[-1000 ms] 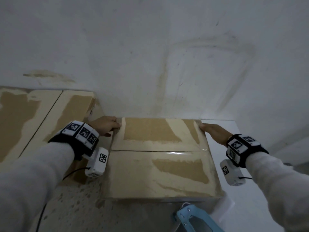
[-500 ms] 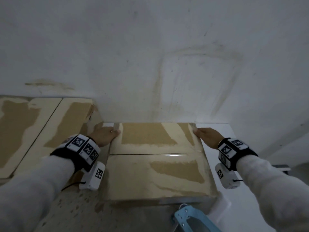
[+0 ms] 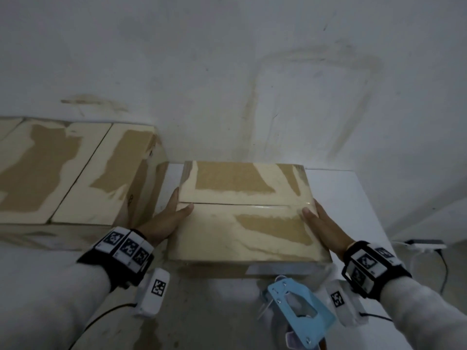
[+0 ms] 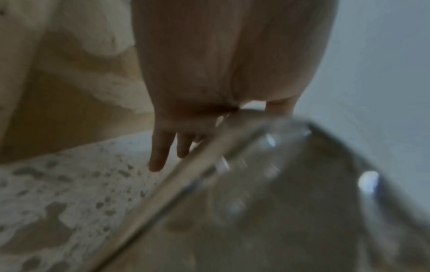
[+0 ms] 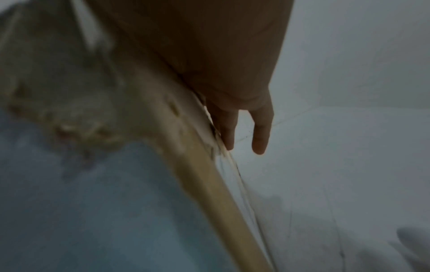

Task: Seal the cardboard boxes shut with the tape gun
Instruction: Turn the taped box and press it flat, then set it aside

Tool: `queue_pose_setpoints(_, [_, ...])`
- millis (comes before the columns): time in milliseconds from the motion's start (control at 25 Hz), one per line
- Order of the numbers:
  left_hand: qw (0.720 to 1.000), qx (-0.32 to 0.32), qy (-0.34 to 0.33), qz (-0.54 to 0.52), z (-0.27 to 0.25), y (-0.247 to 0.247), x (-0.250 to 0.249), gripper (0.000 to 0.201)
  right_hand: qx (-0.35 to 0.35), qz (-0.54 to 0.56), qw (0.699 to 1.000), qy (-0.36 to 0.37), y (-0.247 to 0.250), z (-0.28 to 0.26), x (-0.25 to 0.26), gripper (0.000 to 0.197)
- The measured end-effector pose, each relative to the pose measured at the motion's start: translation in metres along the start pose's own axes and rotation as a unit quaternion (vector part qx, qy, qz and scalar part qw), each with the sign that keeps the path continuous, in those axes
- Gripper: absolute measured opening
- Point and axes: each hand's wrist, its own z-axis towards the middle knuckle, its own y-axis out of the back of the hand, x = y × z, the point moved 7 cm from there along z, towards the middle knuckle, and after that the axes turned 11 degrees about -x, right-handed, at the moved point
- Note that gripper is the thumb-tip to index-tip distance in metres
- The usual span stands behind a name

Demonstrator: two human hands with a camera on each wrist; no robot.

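A closed cardboard box (image 3: pixel 242 223) sits on the white table (image 3: pixel 353 198), with glossy tape along its top seam. My left hand (image 3: pixel 169 218) lies against its left side, fingers (image 4: pixel 160 150) straight along the wall and thumb flat on top by the seam. My right hand (image 3: pixel 323 223) mirrors it on the right side, fingers (image 5: pixel 260 132) straight and thumb on the top edge. The blue tape gun (image 3: pixel 298 311) lies just in front of the box, held by neither hand. Both wrist views are blurred; the box side (image 5: pixel 163 119) fills their near part.
A larger closed cardboard box (image 3: pixel 75 173) stands close on the left, touching the wall (image 3: pixel 227 72) behind. A power strip (image 3: pixel 424 245) with a cable lies to the right, beyond the table. A speckled surface (image 4: pixel 58 193) runs under my left hand.
Both hands have slid back along the box's sides, from its far corners to level with the seam. The box now looks closer to me.
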Motion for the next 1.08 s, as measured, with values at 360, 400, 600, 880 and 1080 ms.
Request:
queue_pose_setpoints(360, [0.993,-0.059,-0.054,0.081,0.042,0.001,-0.047,0.064,-0.099,-0.177,0.979,-0.018,0.007,0.052,0.022,0.073])
queue_pose_setpoints(400, [0.993,-0.06,-0.057,0.086,0.047,0.003,-0.047,0.065,-0.115,-0.236,0.965,-0.022,0.009,0.055,0.023,0.059])
queue_pose_setpoints(600, [0.987,-0.119,-0.057,0.096,0.046,0.019,-0.035,0.071,-0.161,-0.226,0.96,-0.025,0.016,0.054,0.021,0.057])
queue_pose_setpoints(880, [0.99,-0.034,-0.128,0.038,-0.023,0.007,-0.017,0.058,-0.117,-0.067,0.99,0.038,0.012,0.0,0.017,0.035])
queue_pose_setpoints(1080, [0.988,-0.057,-0.14,-0.039,-0.043,-0.004,0.013,0.066,-0.016,0.02,0.999,0.044,-0.003,-0.033,0.008,0.057])
